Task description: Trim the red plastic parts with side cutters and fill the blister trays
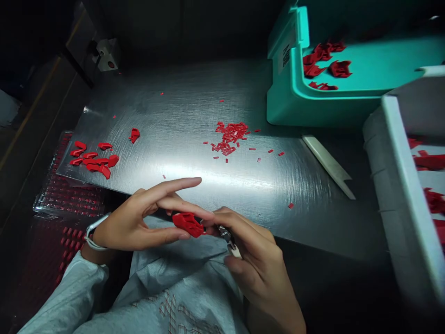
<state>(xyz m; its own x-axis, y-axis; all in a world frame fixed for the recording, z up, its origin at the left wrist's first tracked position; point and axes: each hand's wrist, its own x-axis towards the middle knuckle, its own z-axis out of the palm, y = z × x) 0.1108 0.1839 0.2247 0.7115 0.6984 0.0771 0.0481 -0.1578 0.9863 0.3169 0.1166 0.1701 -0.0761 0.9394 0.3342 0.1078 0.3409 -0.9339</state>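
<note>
Between the thumb and fingers of my left hand [139, 218] is a red plastic part [188, 224] with a hollow side showing, its index finger stretched out above. My right hand [257, 255] is closed around small nippers [227, 236] with a metal head and a pale handle. Their tips are close to the right end of the red part; my fingers hide whether they touch it. Both hands are over my lap at the near edge of the metal table [181, 125]. A heap of tiny red pieces [234, 133] lies on the table beyond them.
Several red parts [92, 160] lie at the table's left, above clear trays [74, 199] of red pieces. A teal bin [320, 111] with red parts stands at back right. A grey bin [399, 153] is at right, near a pale flat strip [328, 164]. A socket [108, 54] sits at back left.
</note>
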